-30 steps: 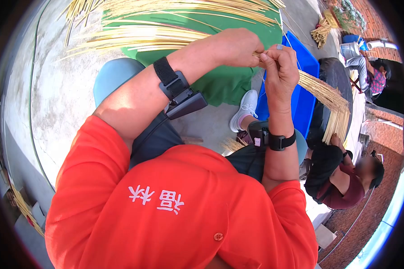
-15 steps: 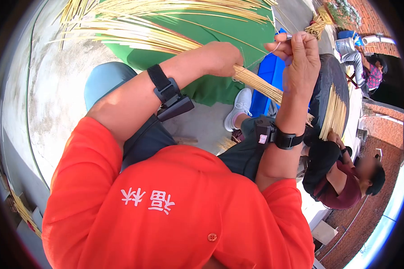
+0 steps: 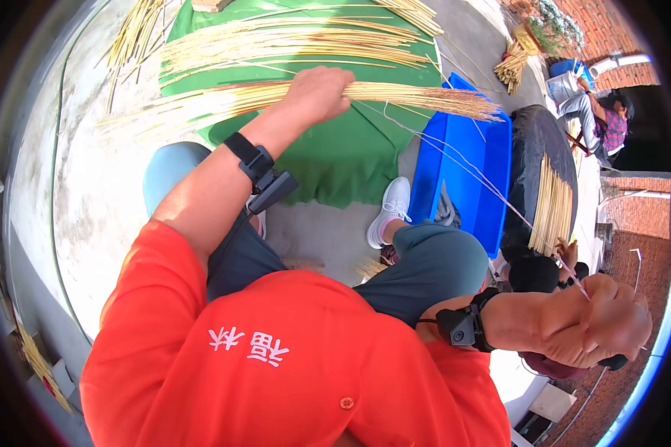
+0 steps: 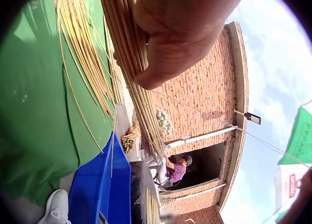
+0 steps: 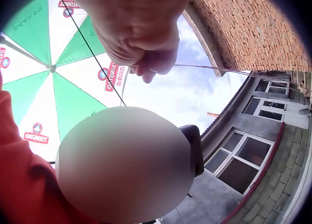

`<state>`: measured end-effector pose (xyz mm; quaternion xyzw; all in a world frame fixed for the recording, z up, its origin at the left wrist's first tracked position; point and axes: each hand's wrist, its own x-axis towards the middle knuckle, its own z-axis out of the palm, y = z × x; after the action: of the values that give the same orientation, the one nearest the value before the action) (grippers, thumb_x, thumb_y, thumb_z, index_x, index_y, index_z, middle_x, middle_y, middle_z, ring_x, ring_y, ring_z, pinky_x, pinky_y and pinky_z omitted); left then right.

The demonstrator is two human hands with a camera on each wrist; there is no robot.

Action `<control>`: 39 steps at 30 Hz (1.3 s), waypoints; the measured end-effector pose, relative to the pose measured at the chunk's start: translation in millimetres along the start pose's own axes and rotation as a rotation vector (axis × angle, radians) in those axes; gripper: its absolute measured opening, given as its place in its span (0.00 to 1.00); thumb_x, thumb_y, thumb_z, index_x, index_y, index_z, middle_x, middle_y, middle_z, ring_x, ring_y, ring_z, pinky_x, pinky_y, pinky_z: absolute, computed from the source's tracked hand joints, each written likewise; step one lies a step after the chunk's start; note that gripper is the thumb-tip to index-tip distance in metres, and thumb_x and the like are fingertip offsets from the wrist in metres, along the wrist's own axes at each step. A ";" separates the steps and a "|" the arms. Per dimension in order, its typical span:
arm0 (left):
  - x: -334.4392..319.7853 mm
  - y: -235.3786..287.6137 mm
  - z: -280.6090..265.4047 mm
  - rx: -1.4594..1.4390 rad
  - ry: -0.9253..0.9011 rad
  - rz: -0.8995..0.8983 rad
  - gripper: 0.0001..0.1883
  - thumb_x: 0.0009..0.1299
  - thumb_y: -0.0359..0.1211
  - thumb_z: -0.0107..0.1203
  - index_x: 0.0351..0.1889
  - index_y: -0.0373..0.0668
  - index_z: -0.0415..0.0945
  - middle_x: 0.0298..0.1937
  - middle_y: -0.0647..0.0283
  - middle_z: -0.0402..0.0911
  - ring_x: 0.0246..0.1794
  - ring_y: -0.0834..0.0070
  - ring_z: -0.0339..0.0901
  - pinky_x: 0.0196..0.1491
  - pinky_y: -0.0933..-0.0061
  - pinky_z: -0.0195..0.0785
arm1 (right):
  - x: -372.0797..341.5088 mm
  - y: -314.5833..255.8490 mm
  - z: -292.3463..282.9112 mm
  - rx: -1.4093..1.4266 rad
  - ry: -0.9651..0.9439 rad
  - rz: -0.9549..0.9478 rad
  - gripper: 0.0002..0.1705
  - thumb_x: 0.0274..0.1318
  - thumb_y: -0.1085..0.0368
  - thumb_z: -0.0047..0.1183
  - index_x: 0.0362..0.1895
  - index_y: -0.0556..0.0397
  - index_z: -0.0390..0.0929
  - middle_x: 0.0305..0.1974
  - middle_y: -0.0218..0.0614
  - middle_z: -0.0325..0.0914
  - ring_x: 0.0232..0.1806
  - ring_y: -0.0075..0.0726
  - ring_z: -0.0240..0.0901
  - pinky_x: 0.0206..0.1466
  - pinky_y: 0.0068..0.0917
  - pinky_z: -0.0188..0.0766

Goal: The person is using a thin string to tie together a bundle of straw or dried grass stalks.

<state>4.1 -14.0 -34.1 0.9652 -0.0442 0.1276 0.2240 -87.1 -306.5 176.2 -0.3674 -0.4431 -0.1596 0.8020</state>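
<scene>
My left hand (image 3: 320,93) grips a bundle of dry straw-coloured stalks (image 3: 402,93) above the green cloth. In the left wrist view the thumb and palm press along the stalks (image 4: 131,73), whose brushy ends point away. A thin pale string (image 3: 473,167) runs from near the bundle out to my right hand (image 3: 593,320), raised far to the right. The right wrist view shows that hand (image 5: 146,43) with curled fingers pinching the string (image 5: 209,67), drawn nearly straight there. The pinched end is hidden inside the fingers.
More stalks (image 3: 298,48) lie across the green cloth (image 3: 343,160). A blue tub (image 3: 455,171) stands beside a black-covered mound (image 3: 533,149) with stalks on it. One person (image 3: 615,127) sits at the far right; another, nearer person is partly behind my right arm.
My right hand has swung from beside the bundle far out to the right, drawing out the string. My left hand has shifted left and up, keeping its grip on the stalks.
</scene>
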 end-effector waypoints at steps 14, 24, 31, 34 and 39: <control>7.7 1.0 -1.4 0.006 0.042 -0.097 0.17 0.56 0.32 0.56 0.44 0.40 0.71 0.40 0.49 0.77 0.43 0.54 0.73 0.45 0.58 0.66 | -10.9 -38.7 -19.5 -0.129 -0.053 0.087 0.09 0.50 0.68 0.57 0.19 0.48 0.75 0.14 0.27 0.69 0.13 0.17 0.67 0.20 0.15 0.66; 6.1 1.2 3.7 -0.012 -0.020 -0.080 0.19 0.58 0.35 0.56 0.47 0.41 0.73 0.38 0.49 0.78 0.42 0.54 0.75 0.45 0.58 0.68 | -32.1 -53.1 -14.2 -0.454 0.046 -0.264 0.08 0.48 0.67 0.59 0.20 0.43 0.75 0.14 0.17 0.65 0.11 0.12 0.54 0.17 0.15 0.41; 5.2 5.0 -1.4 0.019 -0.095 -0.180 0.21 0.57 0.36 0.57 0.49 0.42 0.74 0.40 0.49 0.78 0.43 0.55 0.75 0.47 0.60 0.67 | -33.8 -39.1 4.2 -0.525 0.037 -0.300 0.07 0.48 0.67 0.58 0.21 0.46 0.75 0.13 0.18 0.65 0.11 0.12 0.53 0.17 0.15 0.40; 5.5 3.0 -0.4 0.013 -0.077 -0.183 0.21 0.57 0.36 0.56 0.49 0.41 0.74 0.41 0.49 0.78 0.43 0.55 0.75 0.48 0.60 0.67 | -34.0 -39.4 4.1 -0.520 0.040 -0.312 0.07 0.48 0.67 0.58 0.21 0.47 0.75 0.13 0.18 0.65 0.11 0.12 0.53 0.17 0.15 0.40; 7.4 1.0 -2.1 -0.023 -0.055 -0.171 0.21 0.57 0.36 0.55 0.49 0.40 0.73 0.42 0.50 0.78 0.44 0.56 0.75 0.48 0.60 0.67 | -25.2 -40.1 -1.5 -0.360 0.034 -0.275 0.06 0.45 0.70 0.60 0.21 0.47 0.75 0.13 0.21 0.67 0.11 0.13 0.56 0.14 0.12 0.44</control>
<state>10.5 -14.2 -29.8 0.9660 0.0305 0.0808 0.2439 -123.5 -336.6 172.8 -0.4381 -0.4399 -0.3499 0.7015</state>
